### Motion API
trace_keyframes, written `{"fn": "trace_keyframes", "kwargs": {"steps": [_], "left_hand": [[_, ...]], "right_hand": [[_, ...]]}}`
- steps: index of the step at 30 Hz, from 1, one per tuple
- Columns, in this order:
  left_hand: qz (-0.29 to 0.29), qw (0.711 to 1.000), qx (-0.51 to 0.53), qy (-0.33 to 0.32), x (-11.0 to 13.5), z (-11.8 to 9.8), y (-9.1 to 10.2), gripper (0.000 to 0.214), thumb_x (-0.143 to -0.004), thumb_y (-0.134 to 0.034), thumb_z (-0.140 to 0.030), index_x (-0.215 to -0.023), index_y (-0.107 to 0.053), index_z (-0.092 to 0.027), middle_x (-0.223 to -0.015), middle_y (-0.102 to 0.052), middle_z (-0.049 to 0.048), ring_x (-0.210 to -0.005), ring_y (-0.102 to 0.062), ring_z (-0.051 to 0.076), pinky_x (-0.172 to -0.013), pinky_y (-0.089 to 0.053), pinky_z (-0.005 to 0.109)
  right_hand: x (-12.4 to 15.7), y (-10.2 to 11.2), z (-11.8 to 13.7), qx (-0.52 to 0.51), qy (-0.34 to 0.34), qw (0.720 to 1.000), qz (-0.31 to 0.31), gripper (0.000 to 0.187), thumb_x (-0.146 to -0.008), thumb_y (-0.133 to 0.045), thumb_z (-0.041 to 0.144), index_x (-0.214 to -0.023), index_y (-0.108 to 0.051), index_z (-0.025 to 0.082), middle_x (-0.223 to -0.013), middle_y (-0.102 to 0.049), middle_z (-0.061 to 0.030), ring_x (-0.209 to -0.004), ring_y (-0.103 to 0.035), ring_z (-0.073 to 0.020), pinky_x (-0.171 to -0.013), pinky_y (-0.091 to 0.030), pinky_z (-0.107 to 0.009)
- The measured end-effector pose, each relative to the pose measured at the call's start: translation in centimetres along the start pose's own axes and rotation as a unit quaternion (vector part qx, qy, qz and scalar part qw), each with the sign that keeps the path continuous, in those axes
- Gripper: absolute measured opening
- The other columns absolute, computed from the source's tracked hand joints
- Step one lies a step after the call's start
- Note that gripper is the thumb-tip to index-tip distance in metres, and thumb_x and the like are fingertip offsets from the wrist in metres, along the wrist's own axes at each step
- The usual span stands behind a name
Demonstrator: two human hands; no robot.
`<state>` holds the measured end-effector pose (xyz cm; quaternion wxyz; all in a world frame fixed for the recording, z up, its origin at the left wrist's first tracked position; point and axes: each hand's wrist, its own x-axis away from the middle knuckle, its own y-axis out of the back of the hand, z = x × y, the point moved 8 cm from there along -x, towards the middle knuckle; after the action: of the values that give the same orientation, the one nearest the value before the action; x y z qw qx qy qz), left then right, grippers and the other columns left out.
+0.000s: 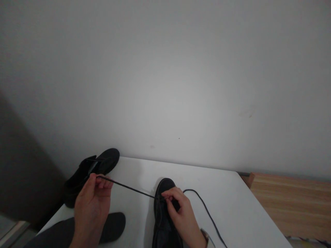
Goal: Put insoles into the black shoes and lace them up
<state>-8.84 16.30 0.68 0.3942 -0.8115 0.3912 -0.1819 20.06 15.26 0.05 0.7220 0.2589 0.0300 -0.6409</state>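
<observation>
A black shoe (162, 220) stands on the white table (227, 199), toe pointing away from me. My right hand (181, 215) rests on its laces, fingers pinched on the black shoelace (129, 187) near the front eyelets. My left hand (91, 203) is closed on one end of that lace and holds it taut, up and to the left. The lace's other end (207, 210) trails loose over the table to the right. A second black shoe (90, 170) lies at the table's far left corner, behind my left hand.
A dark insole (113, 225) lies flat on the table under my left wrist. A plain pale wall rises right behind the table. To the right stands a lower wooden surface (292, 203). The table's left edge drops to a dark area.
</observation>
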Motion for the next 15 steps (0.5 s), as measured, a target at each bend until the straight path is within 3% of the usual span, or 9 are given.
{"fn": "trace_keyframes", "kwargs": {"steps": [8, 12, 15], "left_hand": [[-0.005, 1.0, 0.01, 0.007, 0.1, -2.5, 0.9, 0.032, -0.073, -0.083, -0.026, -0.06, -0.056, -0.017, -0.054, -0.051, -0.007, -0.051, -0.046, 0.007, -0.053, -0.05, 0.015], [0.001, 0.999, -0.021, 0.035, 0.3, -2.2, 2.1, 0.024, -0.076, -0.081, -0.025, -0.066, -0.061, -0.017, -0.06, -0.059, -0.0064, -0.055, -0.054, 0.007, -0.058, -0.055, 0.018], [-0.011, 0.998, -0.046, 0.041, 0.2, -2.1, 3.5, 0.015, -0.079, -0.078, -0.025, -0.074, -0.067, -0.017, -0.067, -0.069, -0.0059, -0.061, -0.062, 0.009, -0.062, -0.059, 0.019]], "right_hand": [[-0.1, 0.3, -0.2, 0.005, -0.006, 1.0, -0.001, 0.024, -0.089, -0.051, 0.012, -0.096, -0.071, 0.022, -0.091, -0.068, -0.0044, -0.088, -0.063, -0.0202, -0.08, -0.049, -0.032], [-0.3, 2.1, -3.0, 0.053, -0.063, 0.997, -0.006, 0.025, -0.095, -0.046, 0.03, -0.103, -0.068, 0.022, -0.103, -0.068, -0.0083, -0.1, -0.063, -0.0234, -0.089, -0.049, -0.036], [0.2, 3.8, -5.4, 0.07, -0.1, 0.992, -0.006, 0.031, -0.092, -0.041, 0.025, -0.107, -0.067, 0.02, -0.108, -0.069, -0.0112, -0.104, -0.064, -0.0254, -0.09, -0.05, -0.04]]}}
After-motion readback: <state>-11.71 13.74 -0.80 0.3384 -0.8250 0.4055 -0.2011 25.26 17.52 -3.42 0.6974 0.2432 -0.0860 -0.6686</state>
